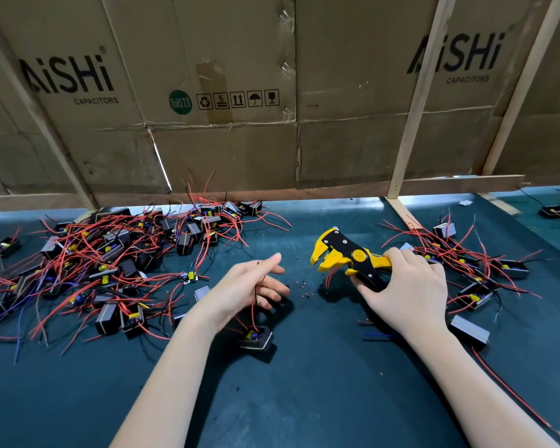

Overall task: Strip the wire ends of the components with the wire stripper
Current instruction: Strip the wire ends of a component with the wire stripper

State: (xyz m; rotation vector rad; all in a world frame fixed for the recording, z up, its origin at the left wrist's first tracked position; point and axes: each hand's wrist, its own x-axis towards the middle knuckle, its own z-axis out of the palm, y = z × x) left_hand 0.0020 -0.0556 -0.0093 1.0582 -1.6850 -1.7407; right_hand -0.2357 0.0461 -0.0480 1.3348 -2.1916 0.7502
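Big heap of components [110,253] far left of the left hand: small black housings w/ yellow and blue parts inside, tangled red, black and blue leads, spread over the dark green tabletop [304,399].

Left hand [240,292], palm facing right: fingers [274,287] loosely curled, thumb up; thin red and black wires [256,295] run through them, so it seems to pinch them, though exact contact is hard to see. Wires drop to one component [256,339] just below the hand, a black box w/ yellow/blue innards, lying on the tabletop.

Between the hands: tiny red and black insulation bits [301,289] scattered on the tabletop.

Right hand [404,286] grips the handles of the wire stripper [349,257], fingers wrapped round them. Stripper is yellow and black w/ a round yellow pivot; long axis roughly left-right, head pointing left and slightly up toward the left hand, mouth open, apart from the wires.

Right of that hand: a smaller pile of components [472,266], same kind. Behind everything, cardboard wall [227,92] printed "AiSHi CAPACITORS", w/ wooden battens [414,101].
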